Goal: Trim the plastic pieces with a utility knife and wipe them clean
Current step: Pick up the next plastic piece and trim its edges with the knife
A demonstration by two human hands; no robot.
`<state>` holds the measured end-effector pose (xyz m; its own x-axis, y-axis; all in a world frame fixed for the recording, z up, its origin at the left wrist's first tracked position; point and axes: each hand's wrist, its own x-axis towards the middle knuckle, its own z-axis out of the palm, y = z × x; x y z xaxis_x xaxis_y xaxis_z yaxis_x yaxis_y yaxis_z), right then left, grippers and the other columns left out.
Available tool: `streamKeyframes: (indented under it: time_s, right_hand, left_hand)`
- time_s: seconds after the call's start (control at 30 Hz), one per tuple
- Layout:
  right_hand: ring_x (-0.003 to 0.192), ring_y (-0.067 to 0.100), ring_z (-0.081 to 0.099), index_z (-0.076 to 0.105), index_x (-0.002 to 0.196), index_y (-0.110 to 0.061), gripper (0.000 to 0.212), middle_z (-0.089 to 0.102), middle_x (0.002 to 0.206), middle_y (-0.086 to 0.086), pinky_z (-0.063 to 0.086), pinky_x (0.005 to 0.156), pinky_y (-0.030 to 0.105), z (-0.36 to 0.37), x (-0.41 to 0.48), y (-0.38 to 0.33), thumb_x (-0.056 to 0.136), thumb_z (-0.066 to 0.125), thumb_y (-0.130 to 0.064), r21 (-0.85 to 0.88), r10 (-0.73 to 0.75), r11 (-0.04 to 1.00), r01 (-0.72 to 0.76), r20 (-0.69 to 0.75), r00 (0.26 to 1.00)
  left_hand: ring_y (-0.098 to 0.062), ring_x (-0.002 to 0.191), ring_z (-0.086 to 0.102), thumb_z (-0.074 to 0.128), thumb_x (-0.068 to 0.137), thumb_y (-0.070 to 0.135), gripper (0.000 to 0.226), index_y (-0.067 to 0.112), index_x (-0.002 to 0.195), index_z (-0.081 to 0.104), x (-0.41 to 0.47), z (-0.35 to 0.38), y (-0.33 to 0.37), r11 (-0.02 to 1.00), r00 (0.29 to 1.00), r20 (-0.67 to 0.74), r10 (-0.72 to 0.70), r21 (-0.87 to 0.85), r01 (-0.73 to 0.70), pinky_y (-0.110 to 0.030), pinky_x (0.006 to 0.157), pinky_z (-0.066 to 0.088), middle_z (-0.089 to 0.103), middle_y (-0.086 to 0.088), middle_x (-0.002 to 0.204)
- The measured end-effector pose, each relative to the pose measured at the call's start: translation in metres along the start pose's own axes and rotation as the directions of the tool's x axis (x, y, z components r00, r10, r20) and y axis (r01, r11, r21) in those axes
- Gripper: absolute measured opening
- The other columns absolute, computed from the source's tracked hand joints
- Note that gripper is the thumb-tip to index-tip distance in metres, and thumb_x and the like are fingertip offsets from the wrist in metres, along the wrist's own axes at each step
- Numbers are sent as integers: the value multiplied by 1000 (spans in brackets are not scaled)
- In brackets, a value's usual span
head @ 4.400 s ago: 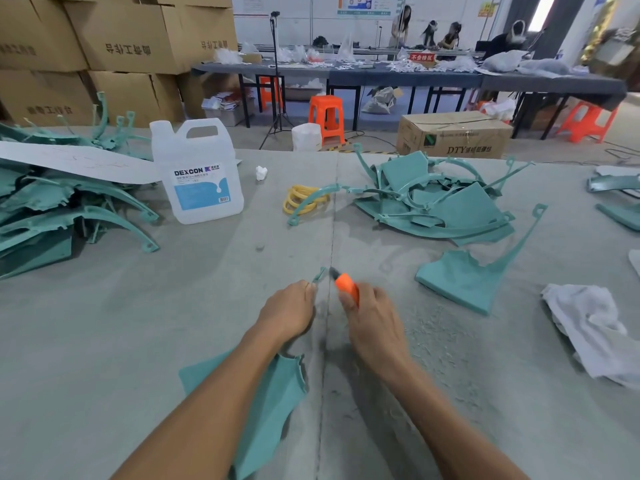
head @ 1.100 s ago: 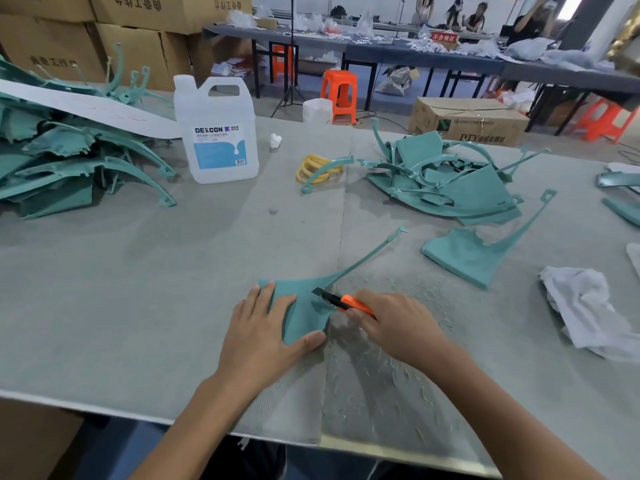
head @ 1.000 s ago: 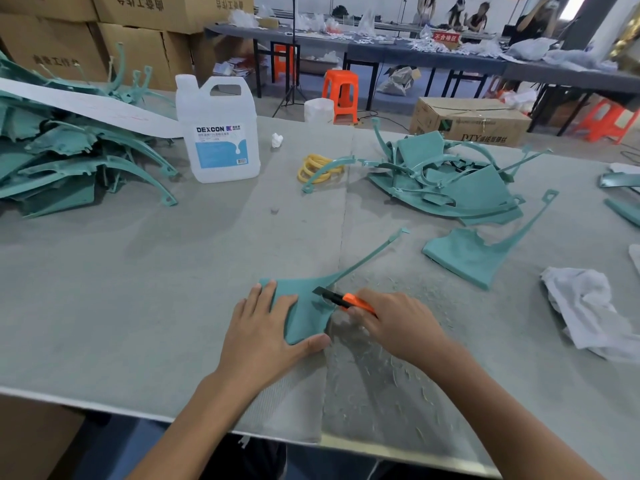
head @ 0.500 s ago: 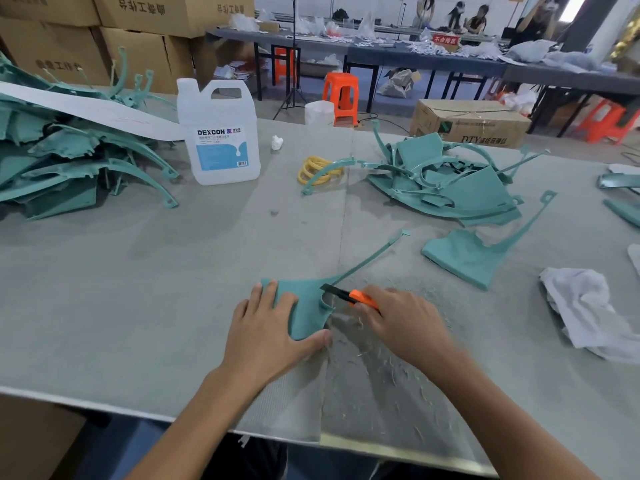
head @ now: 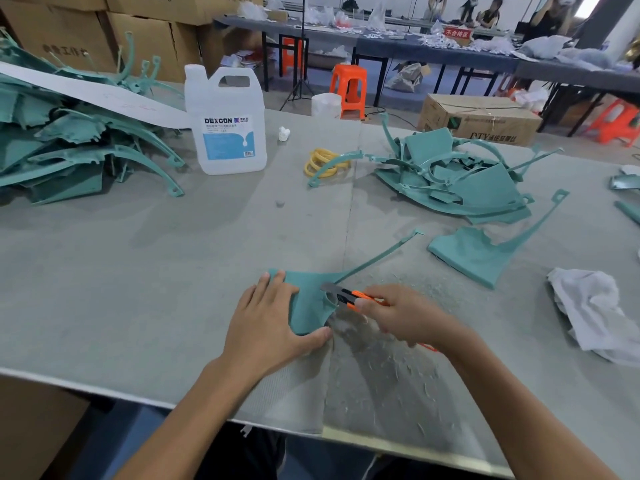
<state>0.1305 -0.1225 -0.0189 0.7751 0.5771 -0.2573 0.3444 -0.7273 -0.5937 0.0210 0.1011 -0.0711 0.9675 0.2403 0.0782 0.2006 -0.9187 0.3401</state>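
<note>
The teal plastic piece (head: 310, 306) lies flat on the desk (head: 138, 271) near its front edge, and our left hand (head: 266, 327) presses it down, fingers (head: 273, 289) straight and slightly spread over its left part, thumb along its near edge. Our right hand (head: 405, 317), fingers curled round the orange utility knife (head: 351, 296), sits just right of the piece, blade pointing left onto its right edge. The piece's thin arm runs away up and to the right, so we judge the trim should follow that right edge, clear of our left thumb.
</note>
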Motion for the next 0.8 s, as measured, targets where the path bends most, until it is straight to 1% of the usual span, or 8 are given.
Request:
streamKeyframes:
  time_s: [0.07, 0.13, 0.23, 0.37, 0.43, 0.57, 0.7, 0.8]
  right_hand:
    - [45, 2, 50, 70, 104, -36, 26, 57, 59, -11, 42, 41, 23, -3, -4, 5, 100, 48, -50, 123, 10, 992, -13, 29, 1000]
    - [49, 4, 53, 68, 101, -34, 30, 59, 59, -14, 43, 46, 23, -4, -5, 6, 101, 46, -53, 13, -19, 1000, 20, -27, 999]
    - [62, 10, 59, 60, 91, -35, 32, 63, 69, -9, 48, 60, 36, 0, -5, 6, 100, 41, -59, -170, -99, 982, 80, -108, 989]
    - [68, 8, 60, 53, 95, -40, 24, 64, 75, -9, 51, 67, 36, 6, -8, 12, 99, 42, -61, -220, -142, 968, 121, -84, 986]
    - [70, 8, 61, 53, 97, -40, 23, 65, 77, -11, 52, 70, 38, 7, -9, 15, 99, 42, -61, -217, -140, 968, 127, -48, 989]
    - [65, 3, 58, 54, 98, -41, 23, 63, 75, -14, 49, 66, 34, 9, -7, 18, 100, 43, -61, -214, -154, 966, 142, -38, 987]
    - [68, 8, 57, 55, 114, -43, 25, 61, 76, -14, 41, 59, 29, 10, 2, 16, 102, 40, -59, -334, -166, 937, 98, -182, 969]
    - [66, 5, 58, 56, 113, -42, 25, 63, 75, -14, 40, 57, 27, 10, 4, 17, 102, 42, -58, -276, -187, 952, 131, -185, 965]
  left_hand:
    - [-14, 154, 9, 39, 61, 98, 117, 22, 150, 29, 1, -1, -3, 1000, 1000, 17, -1, -31, 1, -35, 122, 14, 29, 6, 162]
    - [-14, 154, 10, 38, 60, 99, 118, 23, 150, 27, 5, -4, -6, 999, 999, 42, 11, -38, -9, -37, 121, 16, 31, 8, 161]
    - [-14, 151, 15, 37, 63, 98, 97, 32, 134, 41, 11, -7, -11, 998, 997, 39, 62, 7, -63, -40, 118, 18, 29, 7, 162]
    - [-20, 153, 9, 29, 65, 100, 100, 43, 146, 35, 11, -5, -19, 999, 998, 64, 25, 29, -27, -42, 120, 13, 13, -1, 167]
    - [-21, 152, 11, 31, 62, 101, 102, 44, 147, 34, 11, -5, -20, 1000, 999, 51, 7, -5, -6, -40, 120, 14, 15, -7, 166]
    - [-19, 146, 23, 37, 61, 99, 100, 42, 143, 43, 12, -7, -20, 998, 999, 17, 33, -45, -32, -38, 118, 22, 29, -2, 159]
    - [-17, 144, 25, 46, 61, 96, 97, 41, 140, 46, 10, -7, -21, 996, 1000, 3, 29, -89, -29, -36, 116, 22, 32, 3, 157]
    - [-14, 142, 23, 49, 61, 95, 96, 41, 141, 45, 10, -7, -20, 994, 1000, 5, 30, -105, -29, -34, 115, 21, 31, 5, 156]
